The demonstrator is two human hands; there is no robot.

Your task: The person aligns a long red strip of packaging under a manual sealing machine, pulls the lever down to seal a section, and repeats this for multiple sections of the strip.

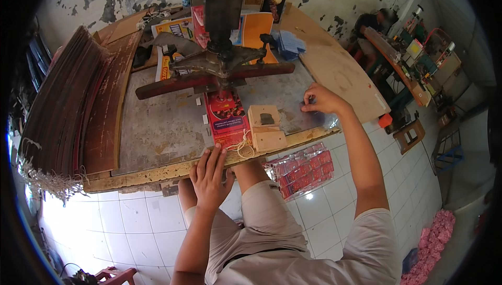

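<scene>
- Your left hand [210,176] lies flat on the front edge of the workbench [157,172], fingers spread and pointing away from you, the tips just touching the near end of the red printed pouch [226,118].
- That pouch lies lengthwise on the grey metal plate [167,123], its far end tucked under the head of the hand press [222,49], its near end at the bench edge. A loop of pale string [244,149] lies at its near right corner.
- Just right of the pouch sits a small wooden block [265,127] with a dark piece set on top; it is beside the pouch, touching or nearly so.
- Your right hand [321,99] is out at the right side of the plate, fingers curled down and pressed together on something small and thin there. What it pinches I cannot tell.
- By the look of it, you are at the positioning step: pouch laid under the press, left hand steadying it, right hand busy off to the side.
- The next move would call for the pouch to lie square under the press head, and for your left fingertips to be clear of the head before anything comes down.
- Below the bench edge, by your right knee, hangs a clear bag of red packets [303,170]. A stack of dark curved boards [68,102] leans on the left of the bench.
</scene>
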